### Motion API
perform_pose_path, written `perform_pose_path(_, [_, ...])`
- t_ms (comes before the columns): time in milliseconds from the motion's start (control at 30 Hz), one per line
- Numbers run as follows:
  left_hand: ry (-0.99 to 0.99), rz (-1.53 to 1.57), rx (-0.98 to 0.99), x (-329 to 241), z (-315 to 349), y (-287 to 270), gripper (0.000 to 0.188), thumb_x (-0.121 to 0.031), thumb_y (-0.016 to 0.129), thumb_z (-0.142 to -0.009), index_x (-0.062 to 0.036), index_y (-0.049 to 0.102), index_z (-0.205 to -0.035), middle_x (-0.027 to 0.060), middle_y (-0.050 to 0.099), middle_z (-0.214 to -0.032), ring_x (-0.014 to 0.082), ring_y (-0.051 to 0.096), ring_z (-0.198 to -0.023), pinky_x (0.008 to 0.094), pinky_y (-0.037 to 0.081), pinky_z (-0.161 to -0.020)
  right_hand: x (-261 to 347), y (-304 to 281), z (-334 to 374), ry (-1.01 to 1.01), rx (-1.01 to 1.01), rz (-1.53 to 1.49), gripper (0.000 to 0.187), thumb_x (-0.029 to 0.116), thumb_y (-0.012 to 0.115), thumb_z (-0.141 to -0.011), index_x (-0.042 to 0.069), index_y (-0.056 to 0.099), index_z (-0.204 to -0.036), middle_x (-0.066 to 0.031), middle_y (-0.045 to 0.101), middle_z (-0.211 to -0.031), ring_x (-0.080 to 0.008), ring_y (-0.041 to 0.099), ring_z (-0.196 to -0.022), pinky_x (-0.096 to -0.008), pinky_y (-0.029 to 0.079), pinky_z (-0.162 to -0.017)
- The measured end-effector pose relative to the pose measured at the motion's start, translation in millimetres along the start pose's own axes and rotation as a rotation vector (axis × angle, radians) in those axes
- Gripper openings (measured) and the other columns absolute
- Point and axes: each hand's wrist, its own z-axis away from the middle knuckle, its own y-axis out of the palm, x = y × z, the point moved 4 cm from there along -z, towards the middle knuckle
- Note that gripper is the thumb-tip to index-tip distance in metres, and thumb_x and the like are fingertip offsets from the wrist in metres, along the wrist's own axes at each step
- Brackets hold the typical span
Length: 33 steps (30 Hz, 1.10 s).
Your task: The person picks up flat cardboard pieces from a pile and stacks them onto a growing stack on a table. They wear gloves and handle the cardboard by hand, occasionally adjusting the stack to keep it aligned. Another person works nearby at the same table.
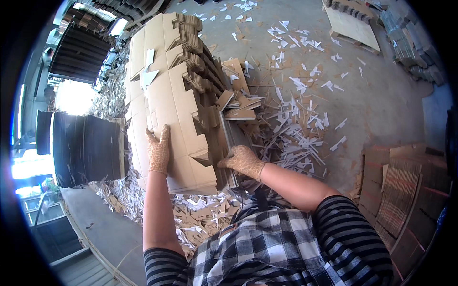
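Brown cardboard stack [174,107] lying in front, left gloved hand [159,155] spread open on its top, right gloved hand [244,161] curled at its right side, whether grasping I cannot tell, long axis running forward, notched edges toward right.

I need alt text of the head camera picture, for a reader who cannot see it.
A person's gloved left hand rests on top of a cardboard stack, the gloved right hand at its right side. White and brown scraps litter the grey floor around it.
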Motion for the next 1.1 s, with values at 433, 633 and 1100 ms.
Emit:
perform_pose_path(433, [0.08, 0.021, 0.006, 1, -1, 6, 0.104, -0.058, 0.064, -0.09, 0.0098, 0.017, -0.153, 0.0353, 0.037, -0.149, 0.0429, 0.038, -0.141, 0.0434, 0.03, -0.116, 2, -6, 0, -0.084, 0.009, 0.239, 0.051, 0.047, 0.072, -0.081, -0.004, 0.074, -0.088, -0.0274, 0.07, -0.093, -0.0409, 0.069, -0.091, -0.0479, 0.055, -0.082])
perform_pose_path(633, [0.046, 0.017, 0.046, -10, 3, 17, 0.107, -0.058, 0.065, -0.089, 0.0107, 0.013, -0.153, 0.035, 0.027, -0.155, 0.0412, 0.03, -0.145, 0.0414, 0.027, -0.118, -28, -25, -1, -0.123, 0.028, 0.304, 0.052, 0.045, 0.07, -0.084, -0.006, 0.071, -0.089, -0.0303, 0.068, -0.092, -0.0447, 0.067, -0.092, -0.0492, 0.053, -0.084])
perform_pose_path(1100, [-0.271, 0.423, 0.467, 29, 73, 1, 0.091, -0.053, 0.067, -0.091, 0.011, 0.036, -0.147, 0.0257, 0.05, -0.143, 0.0313, 0.048, -0.134, 0.0382, 0.036, -0.112, -41, -7, 28, -0.215, -0.016, 0.116, 0.038, 0.026, 0.063, -0.081, -0.011, 0.065, -0.091, -0.035, 0.065, -0.092, -0.0496, 0.064, -0.092, -0.0527, 0.05, -0.086])
